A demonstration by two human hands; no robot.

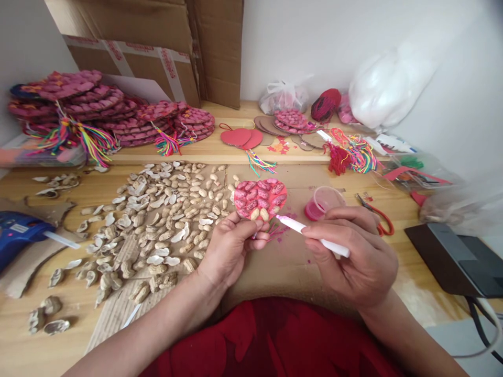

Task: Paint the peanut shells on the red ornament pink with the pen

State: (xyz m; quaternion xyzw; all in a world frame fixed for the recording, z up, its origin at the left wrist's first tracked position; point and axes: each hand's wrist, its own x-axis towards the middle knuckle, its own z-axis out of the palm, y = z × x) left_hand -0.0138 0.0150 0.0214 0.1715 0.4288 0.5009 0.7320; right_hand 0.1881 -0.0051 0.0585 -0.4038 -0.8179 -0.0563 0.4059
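Note:
My left hand (pixel 239 241) pinches the lower edge of a red heart (pixel 240 192) between thumb and fingers. Rows of peanut shells cover the heart's face; most are coloured pink, while a couple at the bottom (pixel 259 213) are still pale. In my right hand (pixel 353 256) is a slim white marker (pixel 293 225), held like a pencil. Its pinkish tip points left, close to the heart's lower right edge; whether it touches cannot be made out. Just beyond the right hand stands a clear plastic cup (pixel 324 201) with pink liquid in it.
Loose peanut shells (pixel 173 193) spread across the left side. A blue glue gun (pixel 23 235) lies far left. Orange-handled scissors (pixel 385 222) and a black box (pixel 444 262) are at right. Stacked pink shell-covered pieces (pixel 78 104), red hearts (pixel 241 137) and colourful tassels (pixel 357 154) fill the raised back shelf.

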